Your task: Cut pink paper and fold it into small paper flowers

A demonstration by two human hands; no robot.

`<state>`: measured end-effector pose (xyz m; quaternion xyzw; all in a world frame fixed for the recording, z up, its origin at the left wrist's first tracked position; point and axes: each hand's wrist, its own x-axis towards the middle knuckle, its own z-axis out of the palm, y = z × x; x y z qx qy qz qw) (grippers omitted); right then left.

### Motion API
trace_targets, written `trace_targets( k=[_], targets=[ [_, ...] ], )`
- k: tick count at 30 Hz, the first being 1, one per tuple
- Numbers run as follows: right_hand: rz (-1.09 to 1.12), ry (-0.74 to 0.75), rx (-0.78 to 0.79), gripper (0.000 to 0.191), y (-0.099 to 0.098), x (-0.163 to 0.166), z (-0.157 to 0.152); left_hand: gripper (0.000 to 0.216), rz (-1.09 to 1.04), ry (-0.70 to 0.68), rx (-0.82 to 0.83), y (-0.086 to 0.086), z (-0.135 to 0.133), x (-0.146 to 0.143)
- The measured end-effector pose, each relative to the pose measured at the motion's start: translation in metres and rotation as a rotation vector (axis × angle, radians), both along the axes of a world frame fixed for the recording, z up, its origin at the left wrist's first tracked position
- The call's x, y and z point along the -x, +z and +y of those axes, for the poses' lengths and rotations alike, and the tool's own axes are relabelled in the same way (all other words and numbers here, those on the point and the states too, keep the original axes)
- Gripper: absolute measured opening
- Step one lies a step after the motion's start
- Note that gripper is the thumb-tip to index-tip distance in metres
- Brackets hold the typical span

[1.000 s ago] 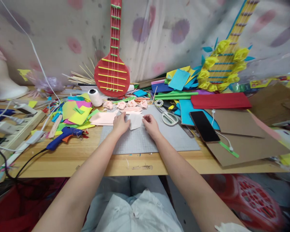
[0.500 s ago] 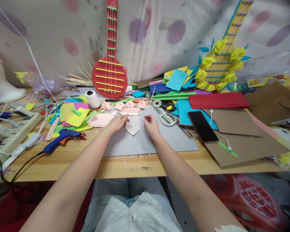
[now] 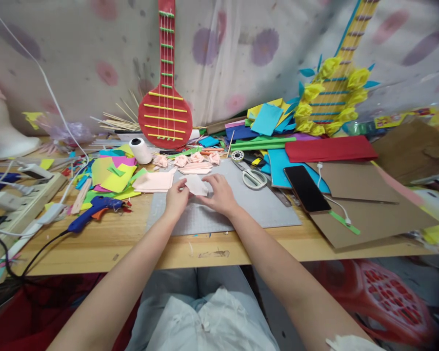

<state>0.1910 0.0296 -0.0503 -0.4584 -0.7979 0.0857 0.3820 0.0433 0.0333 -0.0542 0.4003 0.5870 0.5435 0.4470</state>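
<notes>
A small pale piece of folded paper is held between my two hands, just over the grey cutting mat. My left hand pinches its left edge. On the right side, the thumb of my right hand touches its lower corner while the curled fingers arch above. Beyond the paper lie pale pink strips and a row of pink paper roses. Left of my left hand rests a stack of pale pink paper. Scissors lie to the right on the mat.
A blue glue gun lies at left by a power strip. At right are a phone and brown cardboard. A red paper lute and a yellow flowered one stand behind. A thread spool stands near the roses.
My right hand has moved left to the paper, and both hands now hold it. The paper has been turned and tilted from lying flat with its point toward me.
</notes>
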Motion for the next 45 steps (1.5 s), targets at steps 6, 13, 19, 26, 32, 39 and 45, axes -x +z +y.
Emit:
trace_targets(
  k=[6,13,19,26,32,39,45],
  targets=[
    [-0.194,0.054,-0.022,0.034,-0.003,0.006,-0.001,0.046,0.306,-0.05,-0.048,-0.011,-0.006,0.007],
    [-0.059,0.076,0.006,0.027,-0.005,0.003,0.002,0.047,0.983,0.012,-0.405,-0.005,-0.007,0.032],
    [0.009,-0.039,-0.057,0.038,-0.002,-0.003,0.005,0.011,1.13,0.023,-0.562,0.0,-0.004,0.046],
    [-0.184,-0.146,-0.041,0.054,0.005,0.01,-0.009,0.014,1.237,0.269,-0.509,0.004,-0.011,0.022],
    [-0.306,-0.099,0.126,0.029,-0.004,0.019,-0.009,0.014,1.351,-0.135,-0.588,-0.001,-0.021,0.011],
    [-0.305,-0.114,0.035,0.028,-0.004,0.0,0.003,0.036,1.193,-0.156,-0.496,-0.001,-0.023,0.023],
    [-0.3,-0.087,0.156,0.031,-0.006,0.0,0.003,0.06,1.144,-0.4,-0.52,-0.003,-0.022,0.025]
  ],
)
